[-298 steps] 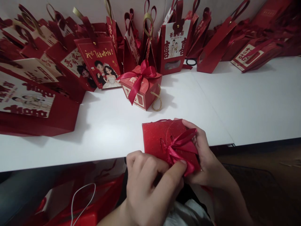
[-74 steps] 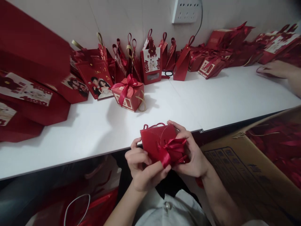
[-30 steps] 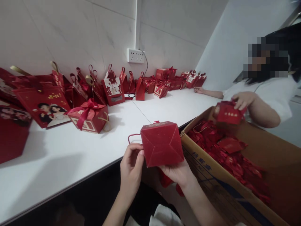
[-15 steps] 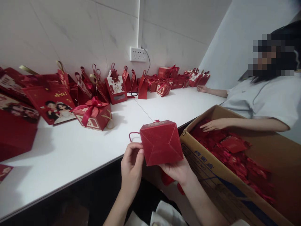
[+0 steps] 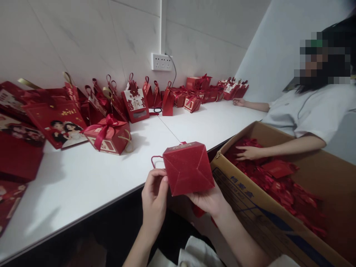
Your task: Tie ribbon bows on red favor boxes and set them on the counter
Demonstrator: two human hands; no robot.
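A red gift box is held up in front of me, tipped so that its creased bottom faces me. A twisted red cord handle sticks out on its left side. My left hand pinches the box's left edge near that cord, thumb towards me. Under the lower right part of the box, my right hand supports it, closed around it with most fingers hidden behind. The box's top and far side are mostly out of sight.
On the white table, red gift boxes line the wall, among them a ribbon-tied box. At right stands a cardboard carton full of red packages, with a co-worker's hand inside. A socket strip is on the wall.
My hands and the gift box stay almost the same, as the view shifts slightly. At lower left, more of a red printed package shows. The co-worker's arm in the carton has shifted slightly.
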